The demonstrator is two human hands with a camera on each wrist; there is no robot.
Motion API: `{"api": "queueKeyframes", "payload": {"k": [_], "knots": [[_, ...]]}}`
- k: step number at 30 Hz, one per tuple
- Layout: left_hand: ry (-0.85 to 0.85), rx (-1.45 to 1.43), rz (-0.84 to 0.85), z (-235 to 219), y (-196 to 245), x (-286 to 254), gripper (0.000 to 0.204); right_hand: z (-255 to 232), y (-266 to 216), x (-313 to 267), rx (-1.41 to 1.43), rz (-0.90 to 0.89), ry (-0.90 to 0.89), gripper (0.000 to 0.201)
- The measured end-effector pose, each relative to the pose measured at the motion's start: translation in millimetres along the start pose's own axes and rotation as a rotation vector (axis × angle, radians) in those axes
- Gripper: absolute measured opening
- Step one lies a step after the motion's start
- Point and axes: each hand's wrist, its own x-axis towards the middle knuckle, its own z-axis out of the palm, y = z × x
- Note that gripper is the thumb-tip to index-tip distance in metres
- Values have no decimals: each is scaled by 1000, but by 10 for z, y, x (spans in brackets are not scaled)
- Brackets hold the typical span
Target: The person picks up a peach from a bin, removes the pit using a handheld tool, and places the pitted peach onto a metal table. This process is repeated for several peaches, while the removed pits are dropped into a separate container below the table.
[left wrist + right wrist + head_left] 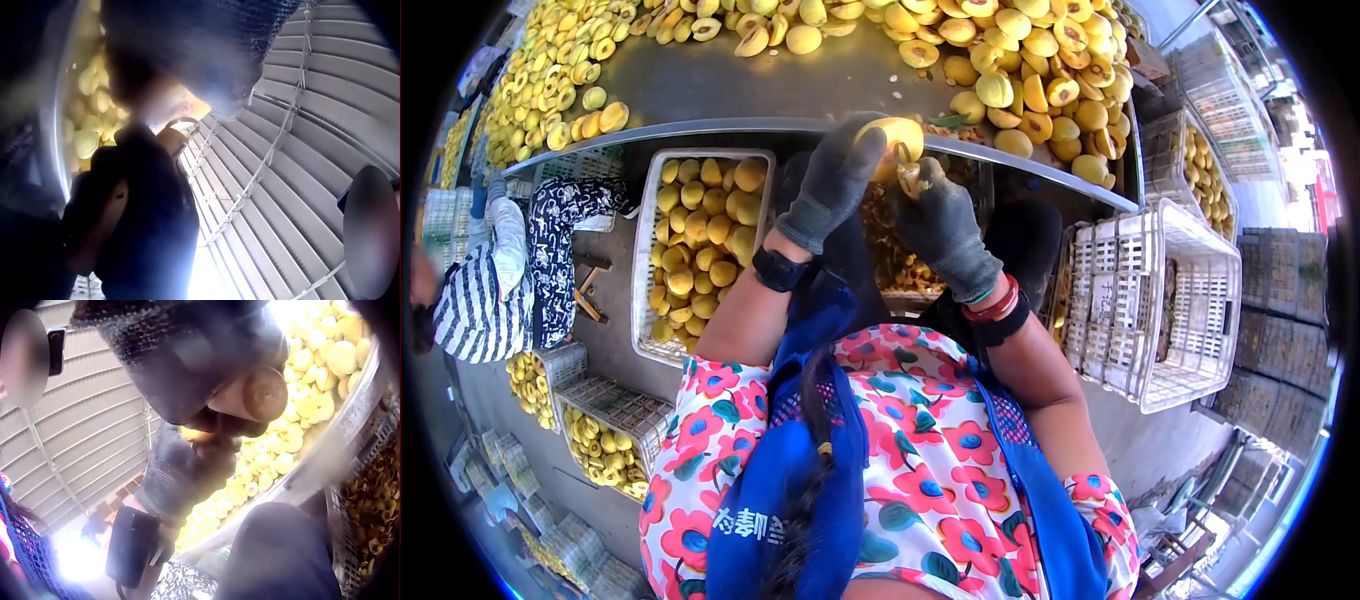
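In the head view my left hand [832, 185], in a dark grey glove, grips a yellow peach half [897, 130] near the table edge. My right hand [945, 228], gloved alike, holds a pitting tool [908, 178] against the fruit. The left wrist view shows the tool's looped metal blade [186, 122] by the pinkish cut flesh. From the right wrist view, the round end of its wooden handle [265, 394] sticks out of my fist. Fingers hide most of the peach there.
A metal table [700, 80] bears heaps of cut peaches [1050, 75]. Left of my legs stands a crate of peaches [705, 235]; between them, a crate with brown scraps [375, 515]. A white crate [1140, 300] is at right. Another person [495, 275] sits at left.
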Motion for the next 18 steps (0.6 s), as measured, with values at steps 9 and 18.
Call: {"api": "queueKeyframes", "payload": {"k": [9,18], "knots": [[308,61,83,274,-137,-61,39,58,15,-120,359,103,-123,24],[365,167,23,231,-274,-73,36,42,-10,-102,585,263,-345,21]]}}
